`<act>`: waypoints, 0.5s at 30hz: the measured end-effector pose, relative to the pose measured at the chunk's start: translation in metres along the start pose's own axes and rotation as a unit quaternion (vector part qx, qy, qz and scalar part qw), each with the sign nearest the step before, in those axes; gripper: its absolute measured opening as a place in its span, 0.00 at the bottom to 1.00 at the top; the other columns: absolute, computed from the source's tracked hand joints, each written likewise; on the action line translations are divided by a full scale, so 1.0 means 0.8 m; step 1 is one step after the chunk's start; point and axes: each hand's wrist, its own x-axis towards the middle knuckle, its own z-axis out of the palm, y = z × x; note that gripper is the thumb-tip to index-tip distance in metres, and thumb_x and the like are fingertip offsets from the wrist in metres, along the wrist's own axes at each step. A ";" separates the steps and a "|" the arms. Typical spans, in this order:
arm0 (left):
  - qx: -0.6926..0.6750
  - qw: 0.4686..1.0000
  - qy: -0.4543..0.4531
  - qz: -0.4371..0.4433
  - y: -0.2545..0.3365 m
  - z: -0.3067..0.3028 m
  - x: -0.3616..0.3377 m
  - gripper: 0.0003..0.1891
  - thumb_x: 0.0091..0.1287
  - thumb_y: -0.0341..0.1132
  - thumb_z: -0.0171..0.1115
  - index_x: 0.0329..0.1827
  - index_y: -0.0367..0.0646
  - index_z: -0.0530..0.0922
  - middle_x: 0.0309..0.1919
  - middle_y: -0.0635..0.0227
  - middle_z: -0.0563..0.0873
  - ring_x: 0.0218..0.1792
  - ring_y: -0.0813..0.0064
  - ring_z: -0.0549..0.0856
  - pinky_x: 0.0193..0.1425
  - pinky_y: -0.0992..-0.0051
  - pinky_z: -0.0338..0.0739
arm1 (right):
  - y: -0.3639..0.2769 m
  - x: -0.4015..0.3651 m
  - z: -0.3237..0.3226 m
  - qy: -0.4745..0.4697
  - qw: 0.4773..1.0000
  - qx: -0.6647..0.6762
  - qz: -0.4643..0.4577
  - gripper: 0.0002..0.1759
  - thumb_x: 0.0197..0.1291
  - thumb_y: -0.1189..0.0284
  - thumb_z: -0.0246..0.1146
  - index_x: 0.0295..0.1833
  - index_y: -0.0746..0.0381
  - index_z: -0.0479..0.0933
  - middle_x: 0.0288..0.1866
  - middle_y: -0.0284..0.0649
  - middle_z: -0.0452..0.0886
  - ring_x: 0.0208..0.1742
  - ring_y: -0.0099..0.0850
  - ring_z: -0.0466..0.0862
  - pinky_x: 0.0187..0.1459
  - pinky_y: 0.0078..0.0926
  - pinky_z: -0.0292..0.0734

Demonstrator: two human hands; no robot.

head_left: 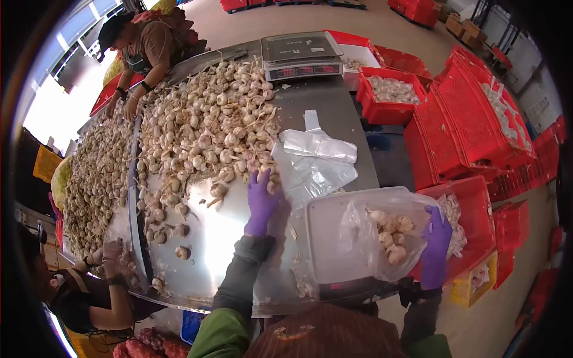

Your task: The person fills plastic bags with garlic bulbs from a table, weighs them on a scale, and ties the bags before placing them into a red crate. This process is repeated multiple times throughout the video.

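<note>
My left hand, in a purple glove, reaches to the near edge of a heap of garlic bulbs on the metal table. Its fingers are stretched out and apart, right at the bulbs. My right hand, also gloved in purple, grips the right side of a clear plastic bag. Several garlic bulbs lie inside that bag, which rests with its mouth spread on a whitish tray. Between the heap and the tray lies a stack of flat plastic bags.
A digital scale stands at the table's far end. Red crates line the right side, some with bagged garlic. Across a metal divider, one person handles garlic at far left, another at near left.
</note>
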 end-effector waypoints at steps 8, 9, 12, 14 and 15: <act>0.098 0.963 -0.249 -0.021 -0.017 0.019 0.079 0.37 0.31 0.40 0.75 0.51 0.50 0.73 0.47 0.50 0.71 0.51 0.48 0.70 0.53 0.60 0.70 | 0.001 0.030 -0.030 -0.049 0.995 0.065 0.065 0.17 0.62 0.62 0.53 0.43 0.64 0.76 0.37 0.32 0.78 0.32 0.19 0.75 0.31 0.14 0.68; 0.037 0.970 -0.238 -0.020 -0.024 0.016 0.069 0.37 0.30 0.40 0.75 0.50 0.48 0.73 0.46 0.50 0.72 0.50 0.50 0.71 0.52 0.62 0.71 | 0.001 0.036 -0.031 -0.055 0.992 0.077 0.079 0.16 0.61 0.62 0.53 0.43 0.64 0.76 0.36 0.32 0.78 0.32 0.20 0.75 0.32 0.15 0.69; -0.021 0.980 -0.157 -0.122 -0.059 0.001 0.031 0.33 0.31 0.38 0.75 0.45 0.44 0.74 0.40 0.53 0.73 0.39 0.58 0.77 0.45 0.67 0.74 | -0.005 0.051 -0.029 -0.076 0.990 0.091 0.075 0.16 0.61 0.62 0.53 0.43 0.65 0.77 0.36 0.32 0.79 0.32 0.18 0.75 0.33 0.15 0.69; 0.090 0.988 -0.012 -0.127 -0.016 -0.036 0.003 0.30 0.36 0.34 0.73 0.47 0.42 0.73 0.40 0.57 0.72 0.36 0.63 0.78 0.43 0.69 0.75 | -0.009 0.058 -0.028 -0.083 0.989 0.097 0.076 0.16 0.61 0.63 0.53 0.43 0.65 0.77 0.36 0.32 0.79 0.33 0.18 0.75 0.33 0.15 0.70; -0.114 0.985 0.001 -0.131 0.011 -0.052 -0.001 0.28 0.40 0.29 0.70 0.48 0.41 0.72 0.40 0.60 0.71 0.38 0.66 0.78 0.42 0.71 0.75 | -0.011 0.060 -0.027 -0.105 0.987 0.101 0.073 0.16 0.60 0.63 0.55 0.43 0.64 0.78 0.35 0.31 0.79 0.32 0.17 0.74 0.32 0.14 0.69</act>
